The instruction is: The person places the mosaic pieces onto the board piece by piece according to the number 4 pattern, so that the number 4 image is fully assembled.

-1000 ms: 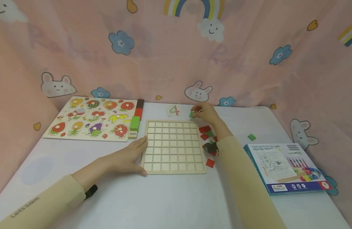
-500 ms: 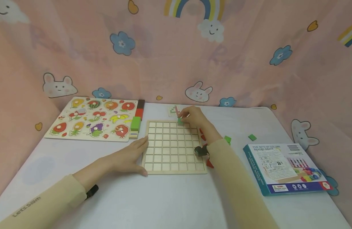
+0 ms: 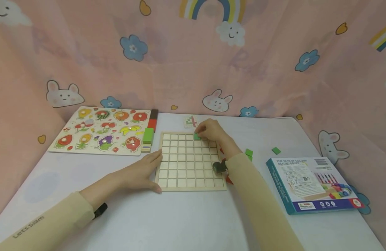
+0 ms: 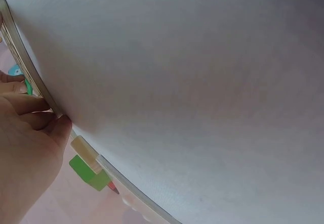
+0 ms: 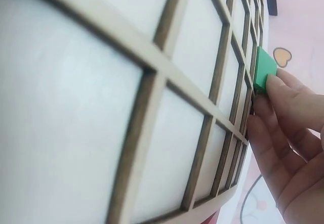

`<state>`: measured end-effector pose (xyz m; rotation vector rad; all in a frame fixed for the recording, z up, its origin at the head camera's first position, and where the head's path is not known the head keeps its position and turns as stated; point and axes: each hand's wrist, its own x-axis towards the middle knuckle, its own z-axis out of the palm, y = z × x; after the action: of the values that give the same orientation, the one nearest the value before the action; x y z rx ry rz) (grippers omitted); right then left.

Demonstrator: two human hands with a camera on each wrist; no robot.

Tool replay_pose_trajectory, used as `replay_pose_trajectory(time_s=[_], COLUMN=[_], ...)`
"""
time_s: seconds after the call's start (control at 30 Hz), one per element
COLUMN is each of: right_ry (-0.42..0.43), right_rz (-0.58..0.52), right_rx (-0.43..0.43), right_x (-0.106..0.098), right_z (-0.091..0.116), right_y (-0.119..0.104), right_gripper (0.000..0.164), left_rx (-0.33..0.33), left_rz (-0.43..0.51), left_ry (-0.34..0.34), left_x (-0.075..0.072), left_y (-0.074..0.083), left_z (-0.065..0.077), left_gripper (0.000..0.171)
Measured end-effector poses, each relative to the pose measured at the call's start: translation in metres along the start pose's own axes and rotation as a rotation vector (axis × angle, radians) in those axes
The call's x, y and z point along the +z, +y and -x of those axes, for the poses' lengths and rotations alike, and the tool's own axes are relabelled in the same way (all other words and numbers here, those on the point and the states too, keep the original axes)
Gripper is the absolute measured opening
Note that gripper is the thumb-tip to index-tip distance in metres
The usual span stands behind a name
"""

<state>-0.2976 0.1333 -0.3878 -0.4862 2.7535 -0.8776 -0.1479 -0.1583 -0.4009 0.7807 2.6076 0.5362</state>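
A wooden grid board (image 3: 190, 164) of square cells lies mid-table. My right hand (image 3: 211, 130) pinches a green square tile (image 5: 264, 69) between thumb and fingers at the board's far edge. In the head view that tile sits at a top-row cell, partly covered by the fingers; whether it lies flat in the cell I cannot tell. My left hand (image 3: 138, 173) rests against the board's left edge, its fingers along the side and the thumb near the lower left corner. Just beyond the board lies a small pattern card (image 3: 191, 121) with green and red squares.
Loose red tiles (image 3: 229, 180) lie right of the board, mostly hidden under the right forearm. Green tiles (image 3: 249, 152) lie further right, before a boxed toy (image 3: 313, 184). At the left are a fruit puzzle board (image 3: 100, 130) and stacked coloured blocks (image 3: 148, 135).
My right hand has carried the green tile left and toward me, from beside the pattern card onto the board's top row. The left hand stays at the board's edge.
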Motion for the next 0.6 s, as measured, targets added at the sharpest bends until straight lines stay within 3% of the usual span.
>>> replay_pose_trajectory(time_s=[0.23, 0.6], right_ry=[-0.010, -0.026], right_rz=[-0.018, 0.031], right_rx=[0.029, -0.009], right_x=[-0.0002, -0.0096], right_z=[0.0021, 0.0036], right_y=[-0.0021, 0.0018], right_gripper=[0.013, 0.015], left_rx=[0.004, 0.011], left_rz=[-0.003, -0.004], left_ry=[0.004, 0.008], left_x=[0.0004, 0.0011], left_y=[-0.0011, -0.0017], left_z=[-0.0005, 0.0000], left_gripper=[0.123, 0.122])
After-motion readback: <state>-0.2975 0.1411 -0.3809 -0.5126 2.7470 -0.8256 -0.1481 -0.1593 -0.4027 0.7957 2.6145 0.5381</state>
